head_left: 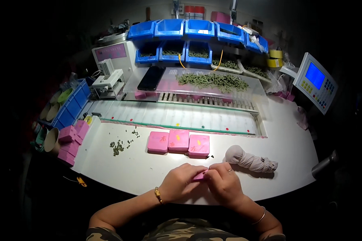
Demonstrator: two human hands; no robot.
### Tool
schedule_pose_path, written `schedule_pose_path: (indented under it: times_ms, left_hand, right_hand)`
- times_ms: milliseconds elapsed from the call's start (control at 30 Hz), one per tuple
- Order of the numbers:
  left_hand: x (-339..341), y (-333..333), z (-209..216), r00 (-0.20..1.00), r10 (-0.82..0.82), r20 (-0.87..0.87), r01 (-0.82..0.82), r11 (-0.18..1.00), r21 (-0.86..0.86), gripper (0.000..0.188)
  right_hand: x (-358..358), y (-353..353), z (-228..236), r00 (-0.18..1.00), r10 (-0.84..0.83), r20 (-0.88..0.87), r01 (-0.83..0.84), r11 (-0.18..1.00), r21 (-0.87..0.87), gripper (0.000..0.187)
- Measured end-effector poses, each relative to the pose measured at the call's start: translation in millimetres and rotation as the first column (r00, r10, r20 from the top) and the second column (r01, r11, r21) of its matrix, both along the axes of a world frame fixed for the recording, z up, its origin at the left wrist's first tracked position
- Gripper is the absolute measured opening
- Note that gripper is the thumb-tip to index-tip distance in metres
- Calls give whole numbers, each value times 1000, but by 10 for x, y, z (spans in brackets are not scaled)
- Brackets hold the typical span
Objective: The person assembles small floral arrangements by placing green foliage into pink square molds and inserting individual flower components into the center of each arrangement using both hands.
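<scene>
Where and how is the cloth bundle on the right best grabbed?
The cloth bundle is probably best gripped round its wrapped length, from above, fingers across it: it lies lengthwise on the table, and that part looks slimmer than its round end.

A dull grey wall [165,13] ran across the top of the frame, with metal uprights [233,11] in front of it and two tiers of blue bins [199,28] below. I saw the light fall hardest on the white worktable [128,168], its front edge curving through the lower middle. Toward both sides everything sank into black, the floor too dark to make out.
</scene>
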State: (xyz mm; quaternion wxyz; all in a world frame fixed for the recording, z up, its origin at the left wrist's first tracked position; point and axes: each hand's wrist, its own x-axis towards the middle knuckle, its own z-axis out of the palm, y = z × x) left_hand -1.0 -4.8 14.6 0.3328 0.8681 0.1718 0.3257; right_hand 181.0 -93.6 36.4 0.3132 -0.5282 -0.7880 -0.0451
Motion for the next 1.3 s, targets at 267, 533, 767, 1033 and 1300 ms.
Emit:
schedule_pose_path:
  times_ms: [267,533,767,1033,1300]
  left_hand:
    - [59,-76,13,1000,0,1,0,981,-195,28]
    - [102,233,-152,988,108,-115,-156,757,-635,30]
    - [92,333,-124,997,57,-55,-79,740,-668,29]
    - [32,275,-97,998,43,40,6,606,-795,19]
    - [-3,243,-184,991,61,121,59,609,-791,25]
  right_hand:
    - [-188,12,109,979,-114,172,121,992,-36,16]
    - [-183,-222,-61,977,-69,200,79,996,-39,19]
    - [-169,-460,-271,999,-31,-24,33,997,76,17]
    - [-269,-70,-69,976,-199,-86,199,980,1,32]
    - [-292,20,-79,981,-167,-102,166,986,-26,44]
